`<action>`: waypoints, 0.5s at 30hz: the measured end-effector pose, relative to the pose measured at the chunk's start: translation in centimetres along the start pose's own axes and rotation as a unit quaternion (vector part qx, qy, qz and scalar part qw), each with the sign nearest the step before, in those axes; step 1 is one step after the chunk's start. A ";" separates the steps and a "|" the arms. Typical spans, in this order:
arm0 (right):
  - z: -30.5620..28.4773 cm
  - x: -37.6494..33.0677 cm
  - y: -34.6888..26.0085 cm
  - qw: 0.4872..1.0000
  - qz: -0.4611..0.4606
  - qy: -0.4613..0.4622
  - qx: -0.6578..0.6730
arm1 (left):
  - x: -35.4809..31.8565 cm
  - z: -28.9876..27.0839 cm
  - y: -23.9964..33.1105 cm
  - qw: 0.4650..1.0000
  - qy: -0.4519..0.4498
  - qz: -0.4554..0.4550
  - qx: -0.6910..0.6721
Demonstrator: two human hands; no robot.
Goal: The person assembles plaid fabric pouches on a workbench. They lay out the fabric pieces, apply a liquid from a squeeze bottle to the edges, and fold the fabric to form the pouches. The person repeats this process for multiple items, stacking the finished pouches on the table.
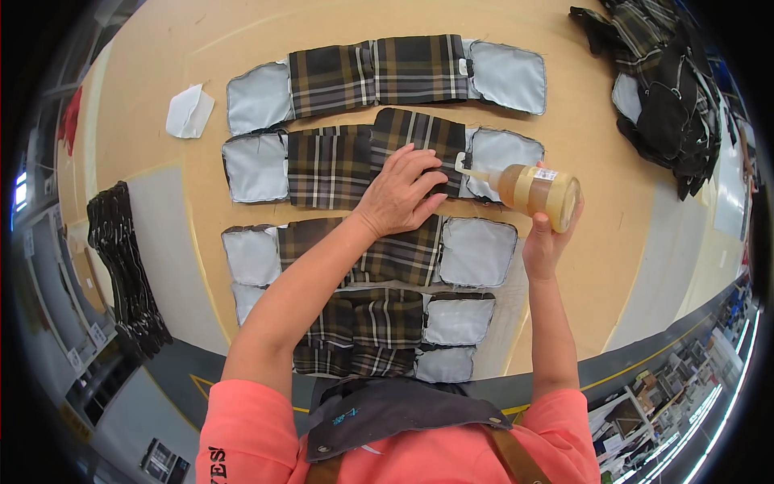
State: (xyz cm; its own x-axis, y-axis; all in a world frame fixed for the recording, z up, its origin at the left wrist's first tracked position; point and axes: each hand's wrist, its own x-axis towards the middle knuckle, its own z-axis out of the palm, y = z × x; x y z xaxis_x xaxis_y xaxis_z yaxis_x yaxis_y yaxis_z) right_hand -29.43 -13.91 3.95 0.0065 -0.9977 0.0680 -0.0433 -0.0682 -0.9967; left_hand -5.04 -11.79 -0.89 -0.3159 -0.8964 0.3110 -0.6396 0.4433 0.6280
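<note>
My left hand [401,192] lies with its fingers spread on a dark plaid garment piece [329,165] in the second row, pressing the cloth down. In my right hand [547,246] is an amber squeeze bottle [528,192], tilted on its side with its thin nozzle pointing left. The nozzle tip is close to a small white label [461,161] at the plaid's right edge; whether they touch I cannot tell. Pale grey-blue pocket-lining panels [256,168] flank the plaid. Part of the plaid is hidden under my left hand and forearm.
Similar plaid pieces with pale linings lie in rows, one beyond [419,68] and several nearer me [387,319]. A folded white paper piece [190,111] is at the left. Dark garments are heaped at the far right [669,97]; a dark stack [125,258] hangs over the table's left edge.
</note>
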 end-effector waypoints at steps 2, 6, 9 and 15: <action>-0.2 0.0 0.0 1.000 -0.004 -0.016 0.011 | 0.0 0.0 0.0 1.000 0.001 -0.001 0.001; 0.1 0.7 -0.2 1.000 -0.020 -0.015 -0.005 | 0.0 0.0 0.0 1.000 0.004 0.001 0.001; 0.4 1.3 -0.2 0.999 -0.032 -0.005 0.011 | 0.0 0.1 0.0 1.000 0.005 0.002 0.001; -0.6 0.0 -0.3 1.000 -0.021 -0.016 -0.001 | -0.1 0.1 0.0 1.000 0.017 0.004 -0.002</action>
State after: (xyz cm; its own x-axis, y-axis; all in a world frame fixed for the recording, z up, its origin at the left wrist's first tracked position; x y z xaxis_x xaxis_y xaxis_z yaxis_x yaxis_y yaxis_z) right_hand -29.99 -13.91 4.23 0.0397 -0.9934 0.1079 -0.0436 -0.1096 -0.9930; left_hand -5.10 -11.68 -1.04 -0.2969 -0.8920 0.3410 -0.6343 0.4511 0.6278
